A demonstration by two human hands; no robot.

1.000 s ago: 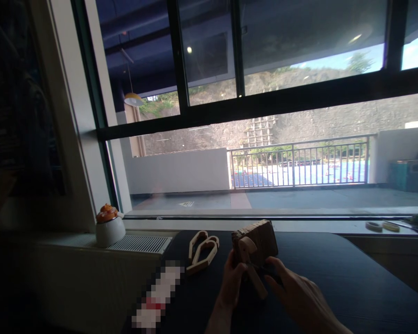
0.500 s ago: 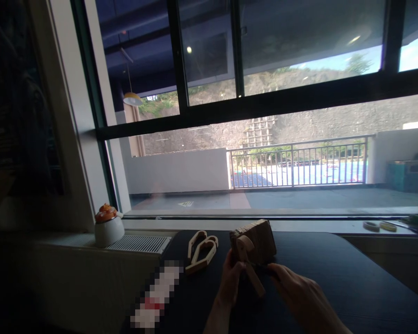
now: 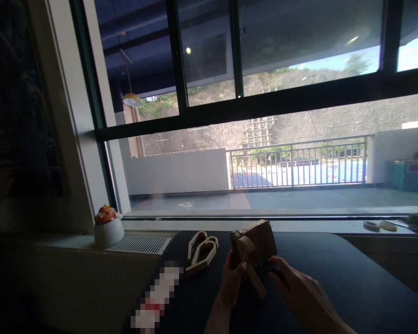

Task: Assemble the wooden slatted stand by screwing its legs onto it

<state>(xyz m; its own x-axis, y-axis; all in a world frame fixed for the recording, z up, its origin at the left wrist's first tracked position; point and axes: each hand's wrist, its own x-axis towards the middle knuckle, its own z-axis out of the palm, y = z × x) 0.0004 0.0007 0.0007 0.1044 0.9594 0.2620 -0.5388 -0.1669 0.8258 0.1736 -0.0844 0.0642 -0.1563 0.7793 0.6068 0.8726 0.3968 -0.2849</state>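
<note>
My left hand (image 3: 231, 276) is closed round a pale wooden piece (image 3: 256, 281) with a curved, hooked top and a straight leg pointing down to the right. Directly behind that piece is a rough brown block (image 3: 264, 239), tilted above the table; whether my fingers also grip it is hidden. A dark, slim tool (image 3: 274, 269) sits in my closed right hand (image 3: 297, 285), its front end reaching toward the wooden piece below the block. Its tip is too dark to make out. To the left, two pale wooden frames (image 3: 206, 255) with bent outlines lie close together.
The dark table (image 3: 306, 250) stands below a large window. A white pot with an orange top (image 3: 108, 227) rests on the vented ledge (image 3: 142, 244) at left. Rolls of tape (image 3: 371, 226) lie on the right sill. A blurred pale strip (image 3: 163, 287) is at the table's left edge.
My right hand has shifted slightly, its fingers now raised a little around the dark tool. My left hand, the wooden piece and the block have hardly moved.
</note>
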